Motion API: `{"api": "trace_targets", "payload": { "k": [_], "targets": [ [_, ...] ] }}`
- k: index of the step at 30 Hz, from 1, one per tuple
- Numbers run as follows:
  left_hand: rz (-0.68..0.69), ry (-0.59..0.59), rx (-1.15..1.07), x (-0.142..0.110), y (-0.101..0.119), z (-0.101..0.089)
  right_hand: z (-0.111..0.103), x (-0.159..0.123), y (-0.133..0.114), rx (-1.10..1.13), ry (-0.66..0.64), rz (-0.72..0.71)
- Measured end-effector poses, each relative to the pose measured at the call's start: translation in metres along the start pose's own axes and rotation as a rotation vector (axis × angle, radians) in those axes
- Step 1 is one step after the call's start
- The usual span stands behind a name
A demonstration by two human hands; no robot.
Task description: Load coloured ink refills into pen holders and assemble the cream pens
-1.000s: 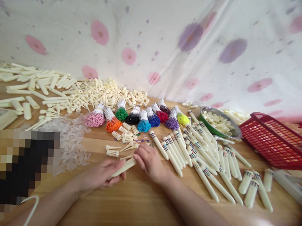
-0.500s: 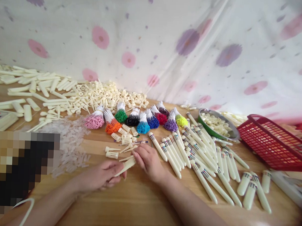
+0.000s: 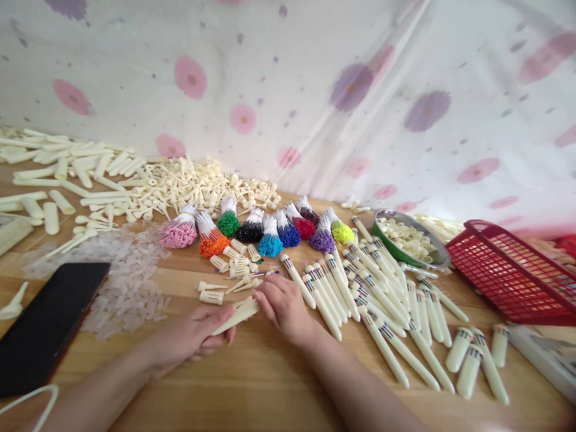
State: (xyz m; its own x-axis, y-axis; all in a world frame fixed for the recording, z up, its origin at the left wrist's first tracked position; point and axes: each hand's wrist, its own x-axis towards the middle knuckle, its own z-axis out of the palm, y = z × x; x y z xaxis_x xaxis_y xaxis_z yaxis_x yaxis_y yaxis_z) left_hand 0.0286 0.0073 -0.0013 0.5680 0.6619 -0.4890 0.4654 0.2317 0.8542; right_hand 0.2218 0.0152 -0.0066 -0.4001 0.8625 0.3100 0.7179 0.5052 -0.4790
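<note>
My left hand (image 3: 201, 333) is closed round a cream pen barrel (image 3: 236, 317), which slants up to the right. At the barrel's upper end, the bent fingers of my right hand (image 3: 284, 308) pinch it; whatever else they cover there is hidden. Just beyond my hands lie loose slotted cream pen tops (image 3: 211, 297) and small thin parts. Behind them stand bundles of pen refills with coloured ends, among them orange (image 3: 214, 244), light blue (image 3: 270, 244) and purple (image 3: 322, 238). Several multicolour pens (image 3: 323, 307) lie in rows to the right of my right hand.
At left a black phone (image 3: 39, 326) lies beside a pile of clear plastic pieces (image 3: 123, 285). Cream parts (image 3: 198, 180) are heaped along the back. To the right stand a green-sided metal bowl (image 3: 380, 236) of parts and a red basket (image 3: 519, 277).
The view has shifted slightly. The phone area, pixelated before, now shows plainly. Both hands keep their hold on the barrel, with hardly any movement.
</note>
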Motion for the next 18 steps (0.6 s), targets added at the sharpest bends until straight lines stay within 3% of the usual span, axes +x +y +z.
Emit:
{"api": "trace_targets", "payload": {
  "k": [4,7,9,13,14,16,18],
  "targets": [
    [0.229,0.483,0.47,0.005,-0.004,0.007,0.006,0.006,0.003,-0.017,-0.036,0.131],
    [0.278,0.585,0.593,0.007,-0.004,0.01,0.004,0.008,0.007,0.011,-0.096,0.118],
    [0.223,0.442,0.392,0.006,-0.002,0.008,0.0,0.006,0.008,0.02,-0.096,0.088],
    [-0.061,-0.292,-0.215,0.002,-0.002,-0.001,-0.004,0.0,0.006,0.002,-0.044,-0.098],
    [-0.092,-0.36,-0.277,0.002,-0.002,-0.002,-0.003,-0.001,0.005,-0.017,-0.034,-0.117],
    [-0.091,-0.314,-0.276,0.002,-0.004,0.0,0.002,0.0,0.003,-0.059,-0.023,-0.066],
    [-0.034,-0.147,-0.147,0.004,-0.003,0.007,0.007,0.002,0.002,-0.087,-0.031,0.043]
  ]
}}
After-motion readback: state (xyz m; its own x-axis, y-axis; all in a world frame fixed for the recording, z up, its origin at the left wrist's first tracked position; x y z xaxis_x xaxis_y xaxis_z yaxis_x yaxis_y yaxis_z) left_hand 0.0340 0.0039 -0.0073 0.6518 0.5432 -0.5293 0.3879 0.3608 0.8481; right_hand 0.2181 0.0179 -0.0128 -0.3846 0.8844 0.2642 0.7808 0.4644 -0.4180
